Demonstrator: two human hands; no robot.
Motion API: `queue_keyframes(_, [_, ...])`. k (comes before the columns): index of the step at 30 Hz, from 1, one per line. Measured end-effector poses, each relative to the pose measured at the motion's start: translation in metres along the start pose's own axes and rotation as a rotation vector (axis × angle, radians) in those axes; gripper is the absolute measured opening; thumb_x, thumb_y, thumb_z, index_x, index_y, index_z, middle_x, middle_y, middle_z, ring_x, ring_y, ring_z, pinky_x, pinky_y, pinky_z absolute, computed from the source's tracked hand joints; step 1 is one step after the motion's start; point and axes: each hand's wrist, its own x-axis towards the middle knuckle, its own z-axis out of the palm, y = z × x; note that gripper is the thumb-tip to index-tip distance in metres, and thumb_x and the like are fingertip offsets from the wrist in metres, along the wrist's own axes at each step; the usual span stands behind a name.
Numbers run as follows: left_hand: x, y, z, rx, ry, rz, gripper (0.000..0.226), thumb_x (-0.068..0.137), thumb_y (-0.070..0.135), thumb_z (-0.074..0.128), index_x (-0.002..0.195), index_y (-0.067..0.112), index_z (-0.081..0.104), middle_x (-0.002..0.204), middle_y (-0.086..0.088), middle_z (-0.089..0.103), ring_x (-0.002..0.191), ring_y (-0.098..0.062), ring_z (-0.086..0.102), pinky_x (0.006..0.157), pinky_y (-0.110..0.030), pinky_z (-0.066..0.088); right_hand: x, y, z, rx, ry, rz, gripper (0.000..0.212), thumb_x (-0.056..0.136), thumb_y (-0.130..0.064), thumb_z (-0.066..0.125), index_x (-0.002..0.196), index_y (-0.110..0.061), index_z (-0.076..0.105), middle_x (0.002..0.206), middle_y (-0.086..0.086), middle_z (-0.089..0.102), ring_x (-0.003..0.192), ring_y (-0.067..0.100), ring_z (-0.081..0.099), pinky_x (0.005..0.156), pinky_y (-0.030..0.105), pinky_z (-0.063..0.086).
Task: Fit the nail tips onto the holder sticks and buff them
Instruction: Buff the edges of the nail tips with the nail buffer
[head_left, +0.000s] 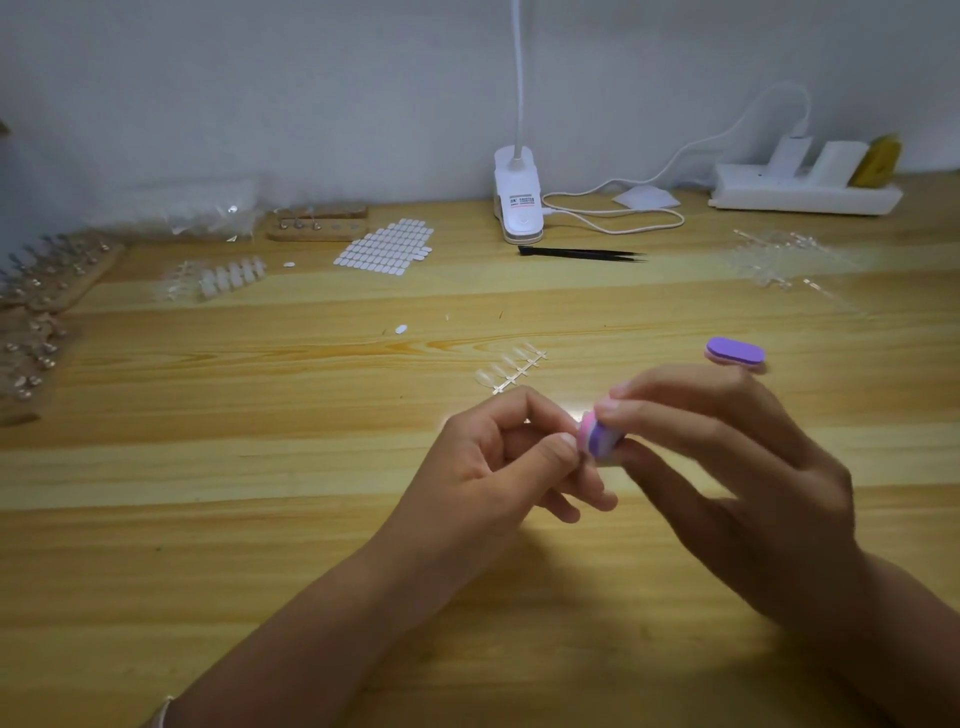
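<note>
- Wooden table (260, 519), work spread across it.
- Far left: racks of holder sticks (57, 270), blurred; many seem to have tips fitted already.
- Right hand (737, 467): thumb and first fingers pinch a pink-purple buffer block (600, 436), other fingers loosely spread.
- Left hand (498, 467): thumb and forefinger pressed together against the block, judged to hold a nail tip; too small to make out.
- Strip of nail tips (511, 366) lies just beyond the hands, untouched.
- Spare buffer (735, 354) lies to the right.
- Judgement: buffing is under way, with more tips left.

Head-worn view, forward and down over table (249, 525)
</note>
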Motion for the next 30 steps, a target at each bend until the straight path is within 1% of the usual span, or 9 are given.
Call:
queue_keyframes(3, [0.000, 0.002, 0.000, 0.033, -0.017, -0.015, 0.014, 0.098, 0.010, 0.047, 0.092, 0.004, 0.058, 0.071, -0.005, 0.063, 0.075, -0.021, 0.070, 0.065, -0.032, 0.056, 0.000, 0.005, 0.001, -0.065, -0.054, 0.005, 0.025, 0.093, -0.002, 0.065, 0.118, -0.005, 0.062, 0.109, 0.017, 0.067, 0.104, 0.023, 0.063, 0.096, 0.027, 0.048])
queue_keyframes(6, [0.001, 0.004, 0.001, 0.054, -0.003, -0.036, 0.022, 0.103, 0.004, 0.040, 0.091, 0.005, 0.058, 0.070, -0.003, 0.054, 0.070, -0.018, 0.063, 0.063, -0.035, 0.055, 0.003, 0.010, -0.002, -0.083, 0.018, 0.067, 0.024, 0.093, -0.005, 0.065, 0.117, -0.005, 0.063, 0.108, 0.013, 0.066, 0.101, 0.024, 0.065, 0.090, 0.037, 0.053])
queue_keyframes(10, [0.001, 0.002, 0.003, 0.068, -0.030, -0.026, 0.024, 0.104, 0.013, 0.041, 0.096, -0.003, 0.057, 0.071, -0.006, 0.051, 0.066, -0.017, 0.058, 0.061, -0.030, 0.055, -0.002, -0.004, 0.004, 0.004, -0.003, -0.060, 0.031, 0.093, -0.001, 0.067, 0.123, -0.006, 0.065, 0.117, 0.012, 0.064, 0.113, 0.020, 0.062, 0.097, 0.030, 0.049])
queue_keyframes(12, [0.002, 0.003, 0.004, 0.068, -0.048, -0.017, 0.023, 0.100, 0.017, 0.044, 0.093, 0.000, 0.058, 0.069, -0.004, 0.050, 0.064, -0.017, 0.057, 0.061, -0.030, 0.054, -0.002, 0.002, 0.004, -0.055, -0.042, -0.086, 0.035, 0.091, 0.003, 0.069, 0.125, -0.005, 0.064, 0.118, 0.013, 0.064, 0.113, 0.023, 0.061, 0.100, 0.029, 0.048])
queue_keyframes(16, [0.003, 0.001, 0.001, 0.034, -0.023, -0.015, 0.022, 0.100, 0.021, 0.047, 0.087, 0.008, 0.059, 0.064, 0.005, 0.051, 0.061, -0.016, 0.056, 0.058, -0.030, 0.053, 0.002, 0.008, 0.000, -0.069, 0.044, 0.010, 0.032, 0.090, 0.006, 0.068, 0.120, -0.003, 0.063, 0.112, 0.011, 0.065, 0.108, 0.021, 0.064, 0.096, 0.031, 0.050])
queue_keyframes(21, [0.001, -0.001, 0.002, 0.057, -0.041, 0.001, 0.023, 0.100, 0.017, 0.044, 0.093, 0.002, 0.060, 0.065, 0.003, 0.053, 0.060, -0.015, 0.056, 0.059, -0.028, 0.052, -0.002, -0.003, 0.008, -0.073, -0.046, -0.119, 0.035, 0.087, 0.007, 0.070, 0.120, 0.001, 0.064, 0.116, 0.013, 0.066, 0.113, 0.023, 0.061, 0.100, 0.030, 0.048])
queue_keyframes(25, [0.002, 0.001, 0.000, 0.042, -0.021, -0.006, 0.024, 0.101, 0.017, 0.044, 0.084, 0.013, 0.060, 0.063, 0.005, 0.050, 0.059, -0.016, 0.055, 0.059, -0.029, 0.051, 0.003, 0.007, 0.001, -0.107, 0.016, 0.013, 0.032, 0.088, 0.005, 0.068, 0.118, -0.004, 0.059, 0.111, 0.014, 0.065, 0.107, 0.021, 0.061, 0.099, 0.026, 0.047])
queue_keyframes(28, [0.001, -0.001, 0.001, 0.075, -0.036, 0.011, 0.023, 0.098, 0.017, 0.044, 0.090, 0.002, 0.059, 0.064, 0.000, 0.050, 0.059, -0.015, 0.055, 0.059, -0.028, 0.051, -0.001, -0.006, 0.007, -0.045, 0.018, -0.050, 0.027, 0.091, 0.002, 0.067, 0.118, -0.002, 0.063, 0.113, 0.014, 0.066, 0.108, 0.021, 0.062, 0.098, 0.027, 0.047])
queue_keyframes(30, [0.001, -0.001, 0.001, 0.087, -0.046, 0.009, 0.025, 0.098, 0.017, 0.043, 0.092, -0.002, 0.058, 0.065, 0.000, 0.049, 0.060, -0.014, 0.054, 0.059, -0.028, 0.051, -0.004, -0.003, 0.007, -0.061, -0.040, -0.095, 0.033, 0.091, 0.003, 0.068, 0.123, -0.002, 0.064, 0.113, 0.013, 0.066, 0.110, 0.022, 0.061, 0.099, 0.029, 0.048])
